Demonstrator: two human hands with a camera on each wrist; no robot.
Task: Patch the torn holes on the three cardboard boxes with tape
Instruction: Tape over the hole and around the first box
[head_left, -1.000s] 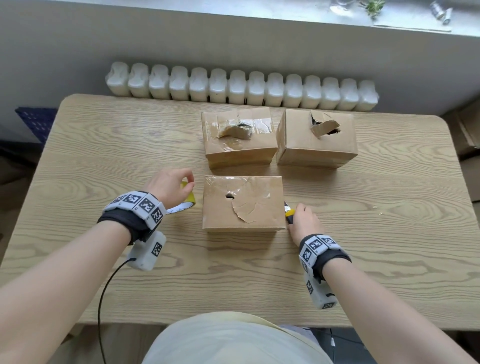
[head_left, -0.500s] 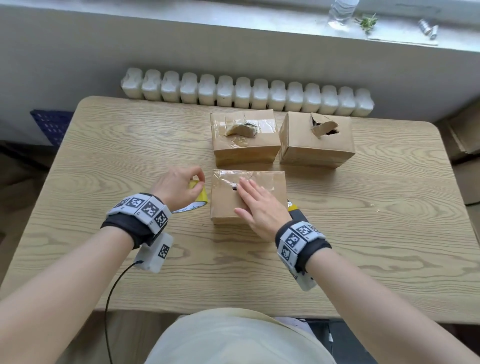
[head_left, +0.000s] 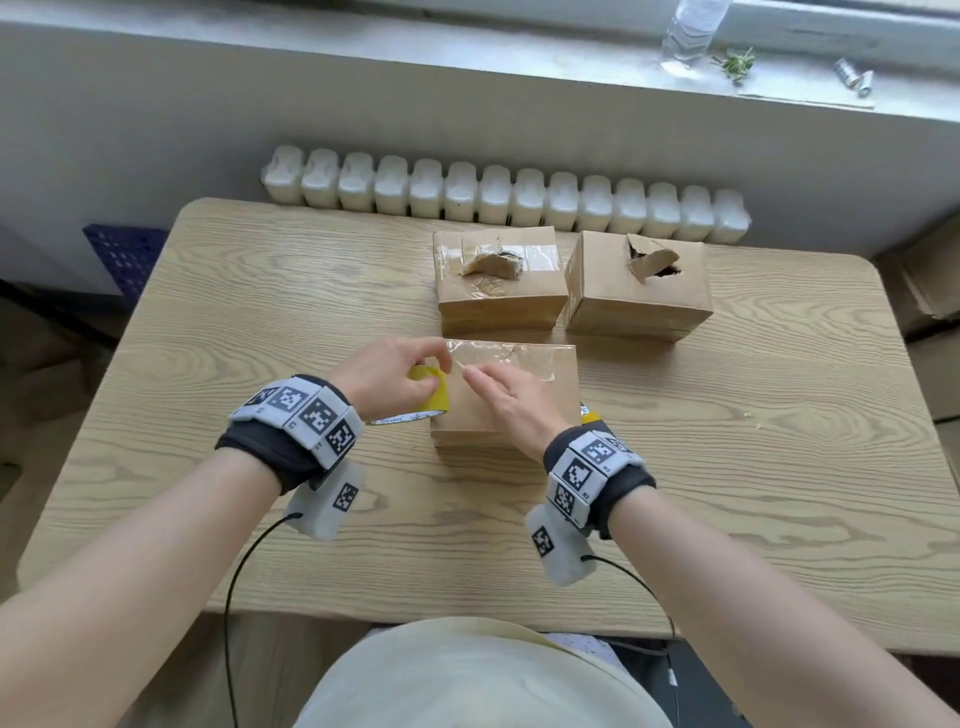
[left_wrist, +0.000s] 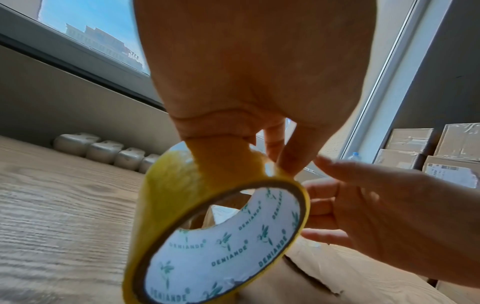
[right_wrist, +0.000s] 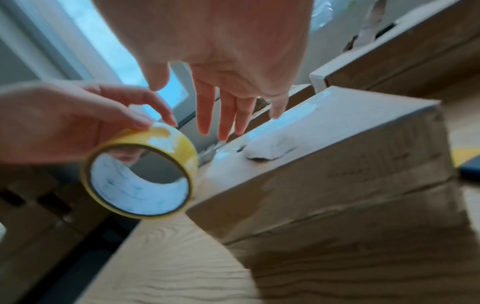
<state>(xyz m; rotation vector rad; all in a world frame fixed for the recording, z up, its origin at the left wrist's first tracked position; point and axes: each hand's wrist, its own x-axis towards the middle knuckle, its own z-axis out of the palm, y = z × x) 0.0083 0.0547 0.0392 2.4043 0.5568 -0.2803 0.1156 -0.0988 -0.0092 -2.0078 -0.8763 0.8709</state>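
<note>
The tape roll (head_left: 428, 395) is up off the table (head_left: 260, 322), pinched in the left hand (head_left: 382, 376) with a finger through the core and thumb on the outer face, right at the left edge of the nearest box (head_left: 511, 395). The right hand (head_left: 511, 408) hovers over that box with fingers spread and relaxed, holding nothing — looks to me like it's going for the loose end of the tape.

Handling guess: the roll is light and stiff, easy to hold by the core, but the film itself is thin, clingy and will fold on itself, so I'd grab the free end by its very edge and pull it flat. The box is light cardboard and may slide unless held down.

The head view is the only one showing the other two boxes at the back — the middle box (head_left: 498, 280) with shiny tape and a flap sticking up, the right box (head_left: 639, 283) with an open tear. The left wrist view gives the printed core, and the right wrist view shows a small dark hole (right_wrist: 257, 157) under glossy film on the nearest box, plus a dark tool (right_wrist: 470, 170) beside it.
</note>
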